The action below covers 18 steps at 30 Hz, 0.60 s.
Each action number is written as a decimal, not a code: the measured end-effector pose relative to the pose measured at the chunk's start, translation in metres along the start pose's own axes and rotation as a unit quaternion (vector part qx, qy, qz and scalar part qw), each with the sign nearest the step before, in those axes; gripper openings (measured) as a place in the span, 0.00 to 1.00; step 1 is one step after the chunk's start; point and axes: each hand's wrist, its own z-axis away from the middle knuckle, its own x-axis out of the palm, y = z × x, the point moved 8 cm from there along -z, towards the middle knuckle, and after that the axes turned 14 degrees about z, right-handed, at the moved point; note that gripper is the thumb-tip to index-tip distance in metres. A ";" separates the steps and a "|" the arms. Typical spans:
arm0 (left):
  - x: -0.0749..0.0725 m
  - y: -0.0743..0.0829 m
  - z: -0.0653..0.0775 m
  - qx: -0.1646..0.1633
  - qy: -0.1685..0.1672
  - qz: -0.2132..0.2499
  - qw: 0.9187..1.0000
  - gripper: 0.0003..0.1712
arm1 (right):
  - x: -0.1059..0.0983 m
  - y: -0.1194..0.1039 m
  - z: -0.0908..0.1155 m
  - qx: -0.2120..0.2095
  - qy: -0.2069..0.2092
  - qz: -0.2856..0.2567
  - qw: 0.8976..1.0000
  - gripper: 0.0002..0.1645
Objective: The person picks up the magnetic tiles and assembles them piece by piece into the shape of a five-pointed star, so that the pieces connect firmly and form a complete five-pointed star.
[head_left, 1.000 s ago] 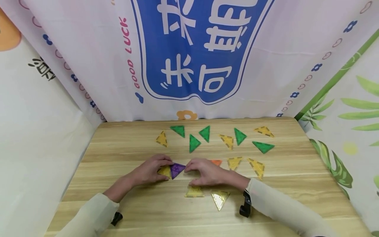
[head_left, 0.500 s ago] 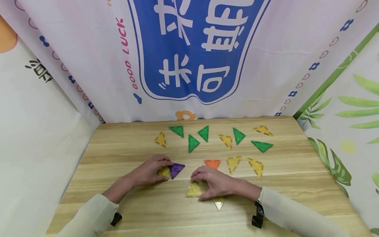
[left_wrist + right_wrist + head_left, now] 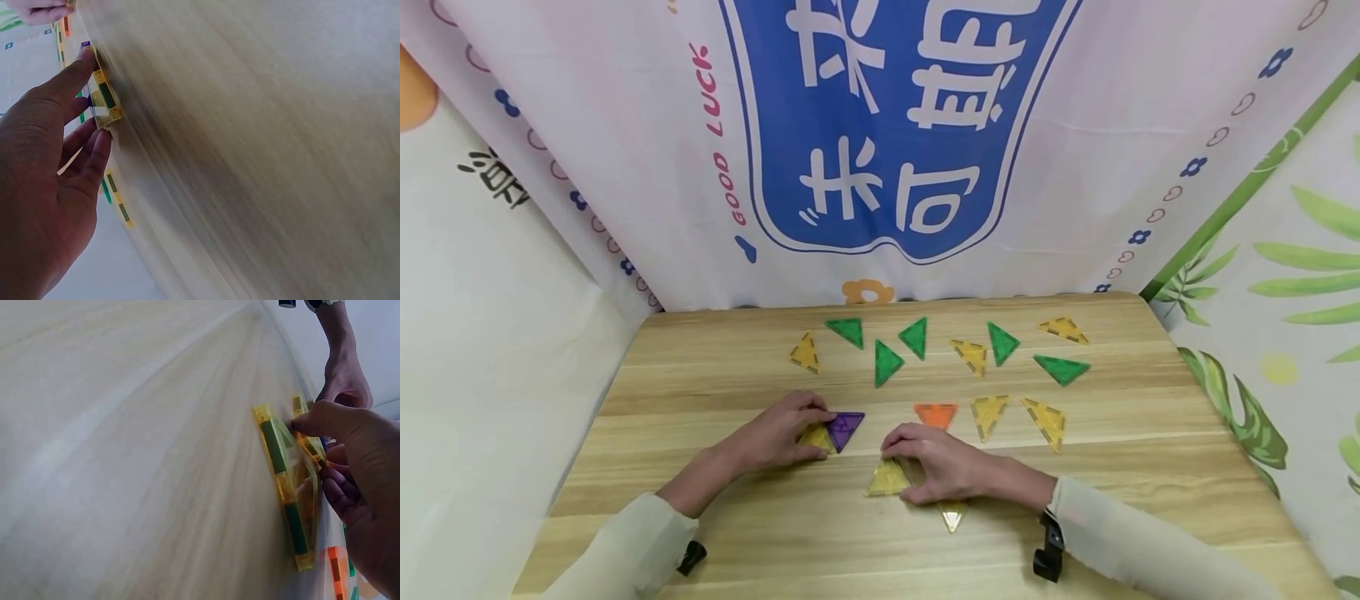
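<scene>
In the head view my left hand [image 3: 775,433] holds a yellow triangular magnetic tile [image 3: 815,437] by its corners, thumb below and fingers above. A purple triangular tile [image 3: 846,430] lies along its right edge, near the fingertips. My right hand [image 3: 942,467] pinches another yellow triangular tile [image 3: 886,481] between thumb and fingers, from its right side. Partly under that hand, toward the person, lies one more yellow tile [image 3: 952,518]. The left wrist view shows the held yellow tile [image 3: 107,94] edge-on; in the right wrist view the pinched tile [image 3: 310,447] sits behind a nearer yellow one [image 3: 284,487].
An orange triangular tile [image 3: 936,415] lies just beyond the right hand, with yellow right-angled tiles [image 3: 990,415] to its right. Several green tiles [image 3: 887,363] and orange-yellow tiles [image 3: 970,356] are scattered at the back of the wooden table [image 3: 700,367]. A printed cloth [image 3: 1075,200] hangs behind.
My right hand has left the purple tile's tip, moved right and toward the person, and taken hold of the yellow tile there, uncovering the orange one. The left hand keeps its hold.
</scene>
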 end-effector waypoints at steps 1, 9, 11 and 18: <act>0.000 0.000 0.000 -0.001 0.001 -0.002 1.000 0.31 | 0.000 0.001 -0.001 0.002 0.003 -0.003 1.000 0.33; 0.001 0.002 0.001 0.007 0.019 -0.014 1.000 0.30 | 0.000 0.013 -0.012 0.026 0.037 -0.014 0.999 0.32; 0.001 0.003 0.001 0.007 0.024 -0.017 1.000 0.30 | 0.000 0.016 -0.015 0.036 0.042 -0.015 0.998 0.32; 0.001 0.004 0.001 0.001 0.032 -0.023 0.999 0.30 | 0.001 0.023 -0.027 0.058 0.037 -0.018 0.997 0.33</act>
